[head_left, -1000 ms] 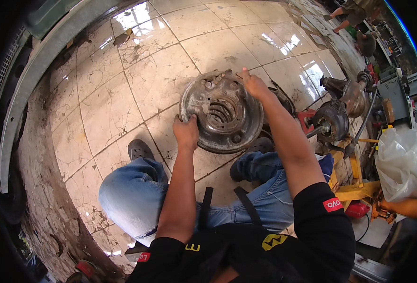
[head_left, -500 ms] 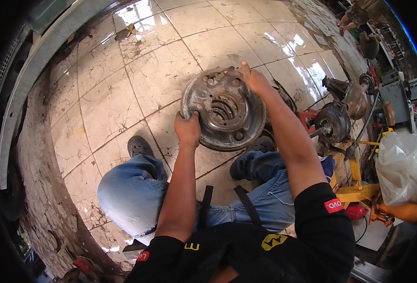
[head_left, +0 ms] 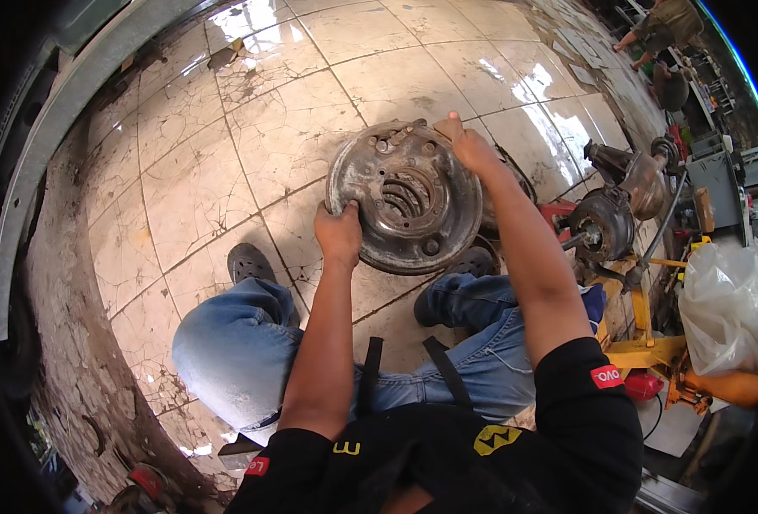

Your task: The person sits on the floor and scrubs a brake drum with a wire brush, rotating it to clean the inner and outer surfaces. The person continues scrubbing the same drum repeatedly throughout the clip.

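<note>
A round, dirty metal brake backing plate, with a large center hole, is tilted above the tiled floor in front of me. A coil spring or stacked rings show through the hole. My left hand is closed on the plate's left rim, thumb over its face. At the plate's upper right edge, my right hand is closed with one digit pointing up and away. What its fingers hold is hidden. A short rod-like part sits at the plate's top, beside that hand.
To the right stands an axle assembly with a hub, near a yellow metal stand. A clear plastic bag hangs beyond it. At the left is a curved grey metal frame. Another person is at the far right.
My right hand has shifted slightly to the right at the plate's top edge, and its digit has changed angle. The plate and my left hand stay nearly in place.
</note>
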Tool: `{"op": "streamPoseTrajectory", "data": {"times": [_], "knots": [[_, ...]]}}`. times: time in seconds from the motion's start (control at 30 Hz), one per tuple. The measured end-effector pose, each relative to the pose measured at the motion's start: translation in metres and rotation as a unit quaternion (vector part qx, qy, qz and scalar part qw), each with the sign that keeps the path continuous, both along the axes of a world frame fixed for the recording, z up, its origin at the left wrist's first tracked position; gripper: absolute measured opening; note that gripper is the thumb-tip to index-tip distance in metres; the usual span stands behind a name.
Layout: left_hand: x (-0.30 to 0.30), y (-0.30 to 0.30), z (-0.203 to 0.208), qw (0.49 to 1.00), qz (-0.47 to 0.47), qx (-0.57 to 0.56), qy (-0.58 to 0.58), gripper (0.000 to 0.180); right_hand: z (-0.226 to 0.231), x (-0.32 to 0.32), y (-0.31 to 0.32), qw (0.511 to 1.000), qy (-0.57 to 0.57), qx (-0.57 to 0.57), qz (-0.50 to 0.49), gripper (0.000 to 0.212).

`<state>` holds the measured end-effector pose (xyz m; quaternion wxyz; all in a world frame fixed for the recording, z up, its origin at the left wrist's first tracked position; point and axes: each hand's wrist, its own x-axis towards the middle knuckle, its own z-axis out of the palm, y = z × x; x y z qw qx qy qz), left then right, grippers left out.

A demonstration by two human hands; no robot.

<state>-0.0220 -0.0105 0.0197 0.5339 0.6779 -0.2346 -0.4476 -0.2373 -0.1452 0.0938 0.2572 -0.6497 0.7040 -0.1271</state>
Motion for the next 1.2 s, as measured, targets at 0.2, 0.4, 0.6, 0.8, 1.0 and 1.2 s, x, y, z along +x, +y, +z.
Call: {"op": "streamPoseTrajectory", "data": {"times": [0.2, 0.4, 0.6, 0.8, 1.0, 1.2], "knots": [[-0.003, -0.004, -0.006, 1.000, -0.016, -0.005, -0.003, 0.031, -0.025, -0.015, -0.012, 0.999, 0.044, 0.011, 0.021, 0.081], [-0.003, 0.001, -0.004, 1.000, -0.007, -0.010, -0.026, 0.028, -0.013, -0.013, 0.007, 0.996, 0.040, 0.000, 0.080, 0.078], [-0.004, -0.001, -0.002, 0.999, 0.002, 0.008, -0.035, 0.029, 0.001, -0.005, 0.013, 0.990, 0.066, -0.011, 0.125, 0.060], [-0.006, -0.004, -0.008, 0.999, 0.031, 0.008, -0.028, 0.030, 0.011, 0.033, 0.025, 0.976, 0.147, -0.068, 0.145, 0.043], [-0.007, -0.003, -0.004, 0.999, 0.046, -0.010, 0.007, 0.028, -0.045, 0.052, 0.037, 0.919, 0.287, -0.172, 0.209, 0.050], [-0.010, 0.001, 0.006, 1.000, 0.007, -0.004, -0.004, 0.027, -0.045, 0.053, 0.028, 0.898, 0.345, -0.163, 0.220, 0.054]]}}
